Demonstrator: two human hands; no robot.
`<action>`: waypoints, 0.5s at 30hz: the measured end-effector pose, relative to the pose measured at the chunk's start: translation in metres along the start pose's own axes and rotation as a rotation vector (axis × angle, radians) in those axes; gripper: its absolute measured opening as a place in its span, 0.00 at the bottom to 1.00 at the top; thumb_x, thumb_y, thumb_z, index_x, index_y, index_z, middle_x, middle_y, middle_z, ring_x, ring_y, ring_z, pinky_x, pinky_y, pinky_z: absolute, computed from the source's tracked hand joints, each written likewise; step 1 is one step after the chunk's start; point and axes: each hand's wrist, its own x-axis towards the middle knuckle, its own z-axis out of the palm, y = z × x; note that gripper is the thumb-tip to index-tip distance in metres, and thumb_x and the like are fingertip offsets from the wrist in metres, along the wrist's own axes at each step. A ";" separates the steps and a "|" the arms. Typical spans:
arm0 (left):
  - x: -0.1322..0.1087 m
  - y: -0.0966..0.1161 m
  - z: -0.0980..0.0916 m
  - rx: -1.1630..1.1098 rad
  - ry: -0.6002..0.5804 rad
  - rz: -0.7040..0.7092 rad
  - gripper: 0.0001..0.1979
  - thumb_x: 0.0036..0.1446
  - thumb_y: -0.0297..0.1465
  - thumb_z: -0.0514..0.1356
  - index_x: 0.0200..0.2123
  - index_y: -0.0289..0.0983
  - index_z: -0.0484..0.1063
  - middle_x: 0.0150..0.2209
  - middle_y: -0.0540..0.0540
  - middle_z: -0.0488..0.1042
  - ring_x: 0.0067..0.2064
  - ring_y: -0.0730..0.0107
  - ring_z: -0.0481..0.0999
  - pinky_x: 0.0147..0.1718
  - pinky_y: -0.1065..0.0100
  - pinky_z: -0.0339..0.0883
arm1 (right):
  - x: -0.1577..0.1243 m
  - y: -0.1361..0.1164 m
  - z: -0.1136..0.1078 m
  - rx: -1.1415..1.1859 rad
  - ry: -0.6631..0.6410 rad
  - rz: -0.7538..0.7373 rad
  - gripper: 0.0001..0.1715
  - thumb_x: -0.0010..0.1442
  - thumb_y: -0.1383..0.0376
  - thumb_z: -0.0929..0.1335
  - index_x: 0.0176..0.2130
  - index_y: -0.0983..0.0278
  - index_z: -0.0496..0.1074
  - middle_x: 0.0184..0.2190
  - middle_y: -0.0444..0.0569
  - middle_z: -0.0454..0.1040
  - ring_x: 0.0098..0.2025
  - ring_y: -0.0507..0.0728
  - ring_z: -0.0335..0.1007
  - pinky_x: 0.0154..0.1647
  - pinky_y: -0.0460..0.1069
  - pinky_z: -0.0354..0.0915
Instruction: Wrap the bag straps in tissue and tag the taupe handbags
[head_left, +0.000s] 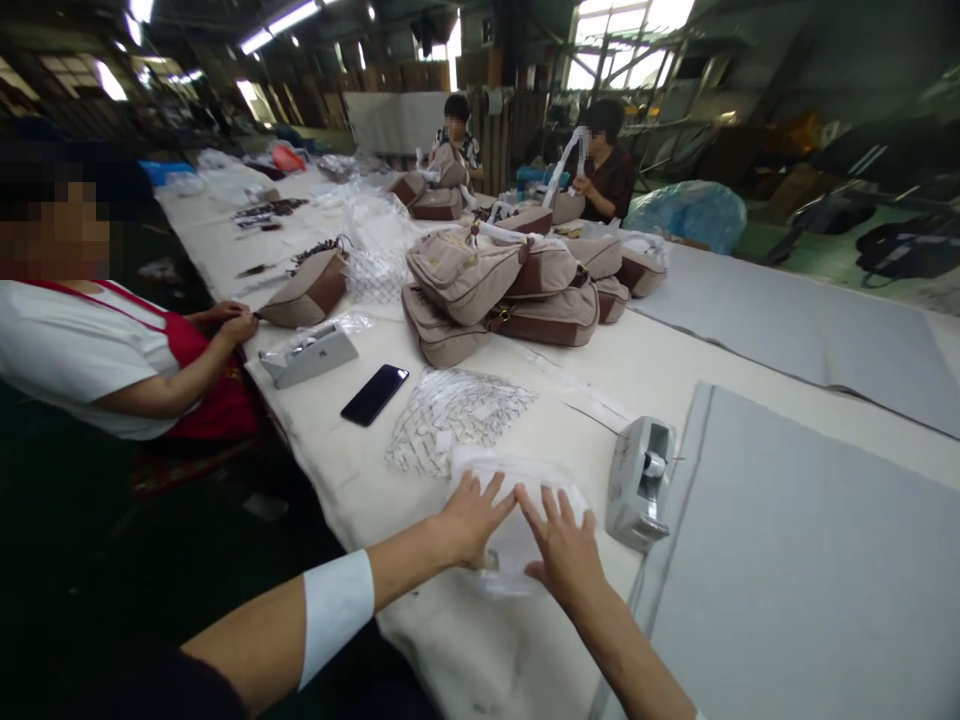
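Note:
A white, translucent plastic bundle lies on the cloth-covered table near its front edge. My left hand rests on its left part with the fingers spread. On the right part lies my right hand, its fingers also spread, and the two hands nearly meet at the middle. Just behind the bundle is a clear bag with a dark printed pattern. A black phone lies to the left of that bag. Right of my right hand stands a grey tape dispenser.
Brown-and-beige bags are piled mid-table. A second tape dispenser stands at the left edge, near a person in a red apron. Grey sheets cover the right side. Two people sit at the far side.

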 end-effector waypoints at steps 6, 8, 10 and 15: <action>0.016 -0.038 0.000 -0.207 0.019 0.093 0.53 0.38 0.44 0.68 0.64 0.38 0.46 0.60 0.32 0.59 0.57 0.43 0.64 0.56 0.47 0.53 | 0.011 0.042 0.047 -0.016 -0.273 0.078 0.60 0.37 0.76 0.73 0.64 0.53 0.48 0.63 0.54 0.53 0.51 0.70 0.67 0.42 0.64 0.69; 0.015 -0.046 -0.010 -0.301 0.080 0.166 0.47 0.40 0.44 0.67 0.62 0.38 0.53 0.57 0.34 0.65 0.52 0.45 0.69 0.52 0.51 0.60 | 0.011 0.051 0.049 0.016 -0.266 0.011 0.59 0.38 0.76 0.71 0.64 0.54 0.49 0.63 0.55 0.53 0.45 0.67 0.72 0.40 0.61 0.71; 0.009 -0.056 -0.022 -0.441 0.234 0.288 0.33 0.48 0.43 0.64 0.56 0.37 0.63 0.50 0.38 0.72 0.47 0.54 0.73 0.48 0.59 0.65 | 0.010 0.059 0.048 0.055 -0.227 -0.053 0.55 0.39 0.74 0.70 0.64 0.56 0.51 0.62 0.57 0.55 0.41 0.66 0.74 0.38 0.57 0.72; -0.007 -0.107 -0.021 -0.477 0.862 -0.150 0.16 0.56 0.34 0.58 0.47 0.35 0.69 0.47 0.38 0.72 0.49 0.59 0.71 0.50 0.59 0.64 | 0.011 0.072 0.045 0.116 -0.135 -0.153 0.36 0.48 0.70 0.66 0.56 0.54 0.65 0.53 0.55 0.69 0.37 0.63 0.76 0.32 0.52 0.73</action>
